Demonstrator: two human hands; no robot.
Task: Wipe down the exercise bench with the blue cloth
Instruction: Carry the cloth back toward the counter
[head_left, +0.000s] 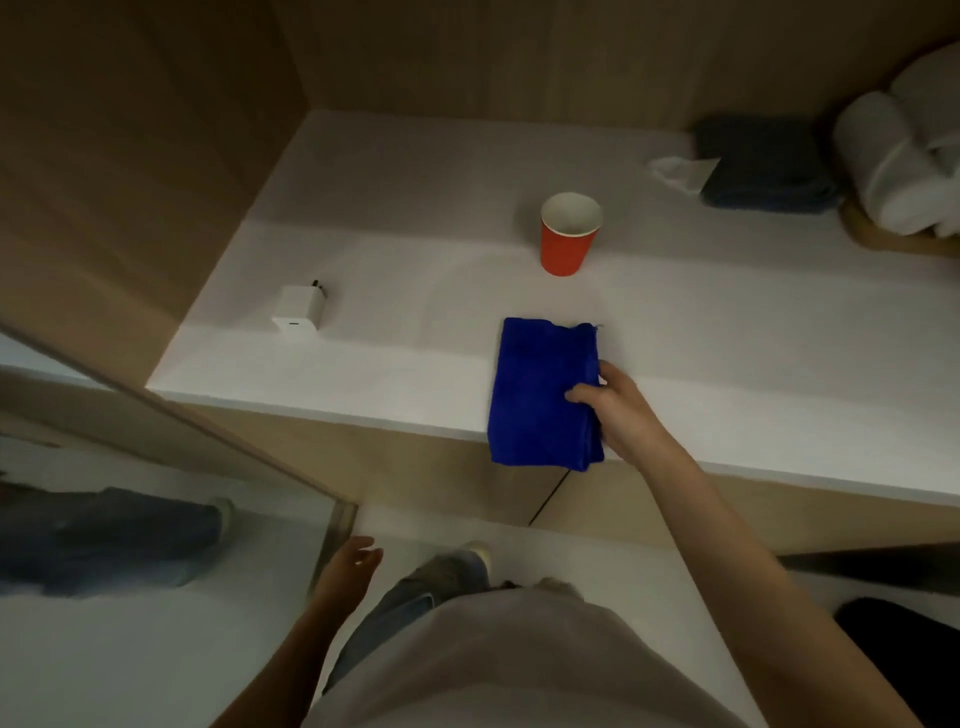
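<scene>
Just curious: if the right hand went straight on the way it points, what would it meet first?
The right hand grips the blue cloth; beyond it lies bare white counter, probably passing left of the red cup.

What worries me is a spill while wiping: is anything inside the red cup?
Only the white inner wall of the red cup shows, with nothing sticking out. Its near side covers the bottom, so liquid there cannot be ruled out.
</scene>
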